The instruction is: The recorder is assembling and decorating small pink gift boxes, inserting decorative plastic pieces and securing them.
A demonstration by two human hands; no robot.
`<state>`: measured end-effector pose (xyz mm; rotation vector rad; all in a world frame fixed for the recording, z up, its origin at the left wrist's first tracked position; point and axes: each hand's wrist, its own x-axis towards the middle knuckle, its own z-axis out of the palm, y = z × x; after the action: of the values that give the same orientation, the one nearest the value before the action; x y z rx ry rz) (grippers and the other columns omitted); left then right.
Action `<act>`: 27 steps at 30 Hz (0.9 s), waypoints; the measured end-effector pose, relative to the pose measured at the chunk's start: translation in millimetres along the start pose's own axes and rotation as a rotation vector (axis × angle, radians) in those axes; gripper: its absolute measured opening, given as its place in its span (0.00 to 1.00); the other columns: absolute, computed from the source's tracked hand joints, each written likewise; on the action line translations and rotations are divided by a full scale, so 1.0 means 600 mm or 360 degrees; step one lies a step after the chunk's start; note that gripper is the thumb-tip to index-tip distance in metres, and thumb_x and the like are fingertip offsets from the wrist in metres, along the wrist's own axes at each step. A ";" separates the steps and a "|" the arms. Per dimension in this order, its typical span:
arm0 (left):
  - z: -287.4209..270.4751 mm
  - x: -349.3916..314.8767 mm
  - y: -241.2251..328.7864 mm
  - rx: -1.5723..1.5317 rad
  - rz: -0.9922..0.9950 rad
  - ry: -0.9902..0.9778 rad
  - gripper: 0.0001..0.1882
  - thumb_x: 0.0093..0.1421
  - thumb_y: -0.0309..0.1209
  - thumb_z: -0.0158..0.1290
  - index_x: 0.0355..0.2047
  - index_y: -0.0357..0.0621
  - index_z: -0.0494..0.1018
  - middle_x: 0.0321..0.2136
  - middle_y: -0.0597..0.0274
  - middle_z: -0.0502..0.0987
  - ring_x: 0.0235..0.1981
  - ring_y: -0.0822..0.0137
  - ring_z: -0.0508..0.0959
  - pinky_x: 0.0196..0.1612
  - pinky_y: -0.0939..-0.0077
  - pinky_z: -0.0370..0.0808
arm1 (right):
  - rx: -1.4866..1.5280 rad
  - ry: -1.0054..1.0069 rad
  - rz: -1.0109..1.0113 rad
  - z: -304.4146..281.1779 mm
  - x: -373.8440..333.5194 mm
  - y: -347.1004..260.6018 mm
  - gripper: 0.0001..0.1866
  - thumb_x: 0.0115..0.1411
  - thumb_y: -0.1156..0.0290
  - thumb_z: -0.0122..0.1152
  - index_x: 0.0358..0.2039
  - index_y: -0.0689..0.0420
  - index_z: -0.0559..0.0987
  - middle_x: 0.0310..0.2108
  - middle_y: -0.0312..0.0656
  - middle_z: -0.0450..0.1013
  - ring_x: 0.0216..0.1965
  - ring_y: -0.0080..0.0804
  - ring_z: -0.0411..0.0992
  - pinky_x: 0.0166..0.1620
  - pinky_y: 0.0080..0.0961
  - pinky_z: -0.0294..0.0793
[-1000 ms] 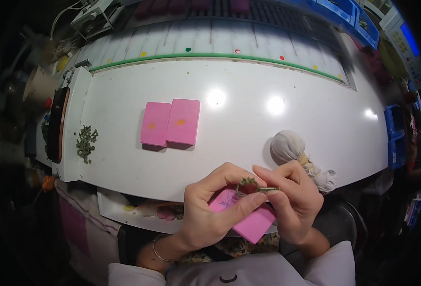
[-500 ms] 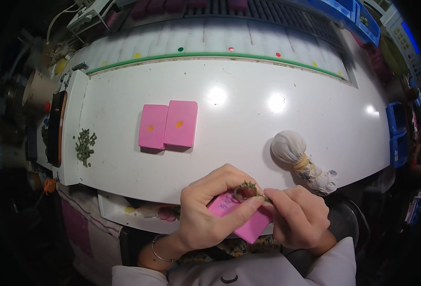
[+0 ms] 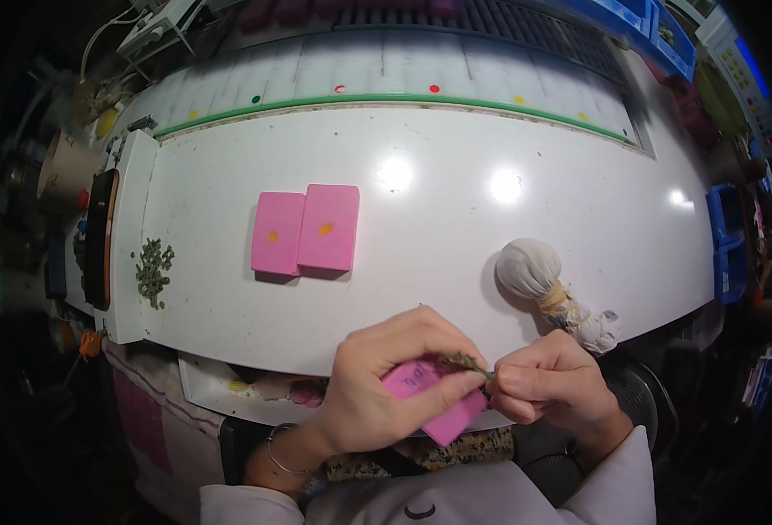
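My left hand [image 3: 386,372] is closed around a pink rubber mold block [image 3: 452,423] with dark handwriting on it. Its thumb and fingers also pinch a small green ring-like wax piece [image 3: 458,360], partly hidden by them. At my right hand [image 3: 556,385], thumb and forefinger are pressed on the thin green stem [image 3: 491,375] of that piece. Both hands are over the table's near edge. Farther off, two pink mold blocks [image 3: 329,226], each with an orange spot, lie side by side on the table.
A white cloth bag tied with a yellowish band [image 3: 530,267] lies right of centre. Small green pieces [image 3: 153,273] are heaped at the left by a raised white edge. A green strip [image 3: 316,101] borders white slats at the back. Blue bins [image 3: 729,245] stand at the right.
My right hand has shifted a little right, drawing on the stem, and the green ring now shows flatter and more covered. The coloured dots on the back slats have moved left.
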<state>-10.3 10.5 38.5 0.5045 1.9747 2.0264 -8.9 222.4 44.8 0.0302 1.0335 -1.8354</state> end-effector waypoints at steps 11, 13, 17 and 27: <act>0.017 0.026 -0.004 0.0193 -0.0085 0.0245 0.06 0.47 0.19 0.58 0.27 0.36 0.76 0.25 0.61 0.75 0.27 0.73 0.74 0.33 0.82 0.70 | -0.0882 0.0676 -0.0446 0.024 0.005 -0.023 0.08 0.60 0.70 0.55 0.32 0.63 0.76 0.20 0.32 0.69 0.23 0.13 0.64 0.26 0.13 0.64; 0.013 0.028 -0.012 0.0156 -0.0015 0.0279 0.07 0.47 0.19 0.58 0.29 0.36 0.76 0.25 0.62 0.75 0.27 0.74 0.74 0.33 0.83 0.70 | -0.0884 0.0659 -0.0385 0.012 0.000 -0.052 0.09 0.60 0.70 0.55 0.32 0.63 0.76 0.21 0.31 0.70 0.23 0.13 0.65 0.26 0.13 0.64; 0.013 0.041 -0.010 -0.0231 -0.0342 0.0369 0.10 0.54 0.25 0.57 0.37 0.36 0.75 0.26 0.62 0.75 0.29 0.76 0.74 0.35 0.83 0.71 | -0.0930 0.1195 -0.1041 -0.043 0.000 -0.196 0.11 0.60 0.68 0.54 0.31 0.65 0.78 0.15 0.32 0.66 0.13 0.12 0.59 0.16 0.12 0.55; 0.008 0.052 -0.043 -0.1419 -0.0637 0.0817 0.40 0.59 0.64 0.28 0.45 0.34 0.63 0.27 0.55 0.73 0.23 0.64 0.76 0.28 0.67 0.76 | -0.1609 0.0207 -0.1137 0.045 0.013 -0.090 0.08 0.59 0.77 0.50 0.38 0.63 0.72 0.30 0.44 0.73 0.27 0.32 0.73 0.32 0.23 0.72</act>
<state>-37.7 29.0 14.6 -0.5967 1.0021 2.5806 -42.8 206.9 92.9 -0.9326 2.1498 -1.6808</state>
